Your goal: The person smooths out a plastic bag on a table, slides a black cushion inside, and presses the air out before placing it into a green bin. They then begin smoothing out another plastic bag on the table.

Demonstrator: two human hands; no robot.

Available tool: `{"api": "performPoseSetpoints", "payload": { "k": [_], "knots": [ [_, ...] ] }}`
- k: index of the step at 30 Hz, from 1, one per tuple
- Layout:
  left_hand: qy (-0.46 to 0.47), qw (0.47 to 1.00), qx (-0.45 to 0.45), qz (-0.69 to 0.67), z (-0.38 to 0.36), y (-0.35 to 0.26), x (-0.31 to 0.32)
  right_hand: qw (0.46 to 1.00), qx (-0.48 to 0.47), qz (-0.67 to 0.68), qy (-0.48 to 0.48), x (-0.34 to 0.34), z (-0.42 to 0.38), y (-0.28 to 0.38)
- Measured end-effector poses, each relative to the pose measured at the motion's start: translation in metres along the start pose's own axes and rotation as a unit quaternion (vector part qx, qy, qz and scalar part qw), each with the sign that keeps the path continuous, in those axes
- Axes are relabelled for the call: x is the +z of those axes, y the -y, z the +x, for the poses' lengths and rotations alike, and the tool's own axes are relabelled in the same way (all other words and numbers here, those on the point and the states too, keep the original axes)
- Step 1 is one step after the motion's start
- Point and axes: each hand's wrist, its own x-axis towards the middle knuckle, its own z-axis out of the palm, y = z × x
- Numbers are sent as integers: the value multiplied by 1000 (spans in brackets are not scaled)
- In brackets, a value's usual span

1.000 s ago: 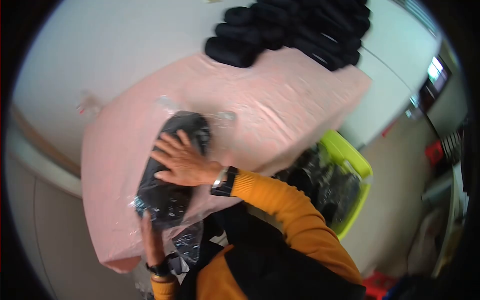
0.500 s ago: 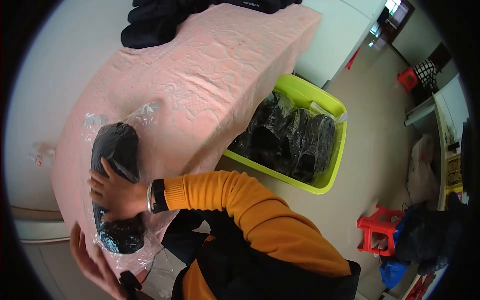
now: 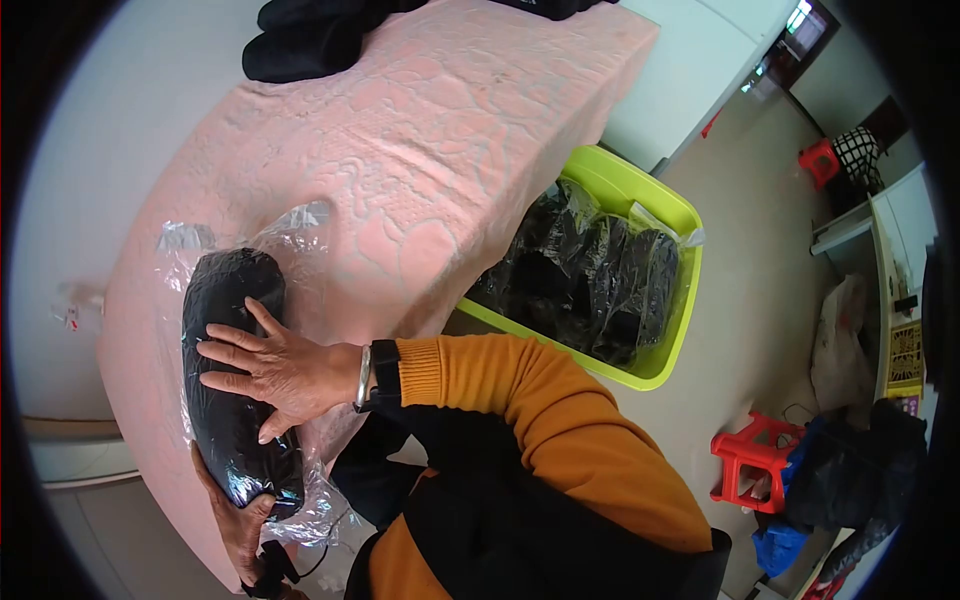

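Note:
A long, black, rounded soft bundle [image 3: 232, 285] lies in a clear plastic bag [image 3: 305, 225] on the pink cloth-covered table. My right hand [image 3: 285, 372] rests on the middle of the bundle, palm down with fingers spread. At the near end, my left hand [image 3: 238, 525] grips the bagged bundle, thumb over the top and fingers along its left side. Loose clear film sticks out at the far end and bunches at the near end. What exactly the black thing is, I cannot make out.
A lime-green tub [image 3: 640, 378] on the floor right of the table holds several bagged black items [image 3: 590, 275]. More black items [image 3: 305, 45] lie at the table's far end. A red stool [image 3: 752, 462] and dark bags [image 3: 850, 470] stand at the right.
My left hand has come in from beside the table onto the bundle's near end. My right hand has shifted right, its fingers spread wider. The near end of the bag looks smoother.

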Motion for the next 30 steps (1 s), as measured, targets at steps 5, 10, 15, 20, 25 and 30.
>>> {"api": "performPoseSetpoints", "payload": {
  "k": [5,10,15,20,25,30],
  "knots": [
    [-1,986,-25,-164,-2,13,10,999,11,0,45,-5,6,2],
    [-9,986,13,-165,-12,10,8,994,59,-17,86,-35,1,14],
    [-63,995,58,-49,-33,34,7,971,171,50,-158,-43,-44,12],
    [-134,989,69,0,-41,33,19,784,412,404,-229,-26,-48,35],
    [-215,975,49,-22,-47,28,37,696,446,561,-50,-10,-32,60],
    [-284,955,84,-24,-54,13,61,773,286,566,-17,0,-26,70]
  ]
}}
